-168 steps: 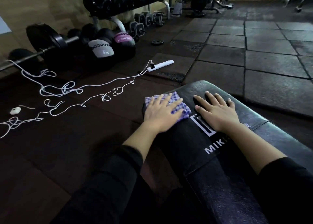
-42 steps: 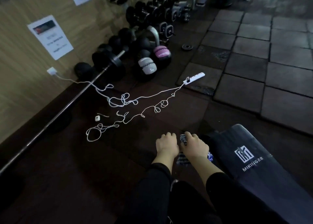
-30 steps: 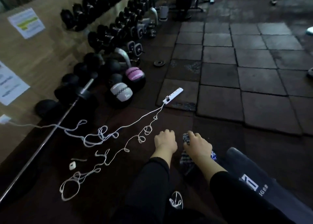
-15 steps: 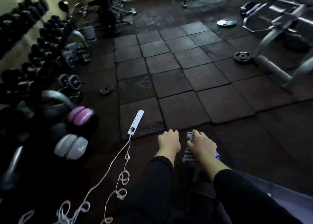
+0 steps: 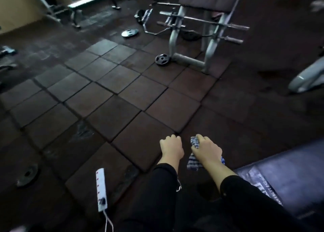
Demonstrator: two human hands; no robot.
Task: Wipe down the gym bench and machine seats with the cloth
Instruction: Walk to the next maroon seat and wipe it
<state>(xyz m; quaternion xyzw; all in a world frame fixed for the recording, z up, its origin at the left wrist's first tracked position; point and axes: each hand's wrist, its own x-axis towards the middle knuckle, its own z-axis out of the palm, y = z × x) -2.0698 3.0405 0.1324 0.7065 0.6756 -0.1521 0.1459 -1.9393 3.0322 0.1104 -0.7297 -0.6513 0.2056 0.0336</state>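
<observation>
Head camera showed our right hand (image 5: 206,148) curled round the checked cloth (image 5: 193,162), bunched and hanging above the floor tiles (image 5: 112,116); our left hand (image 5: 171,146) was a loose fist, apparently holding nothing. A few seconds earlier the cloth lay flat under our left palm on the bench (image 5: 287,175); now it was off the pad, so that surface seemed finished. We had turned toward another machine (image 5: 206,26). The bench's white lettering was too blurred to read.
</observation>
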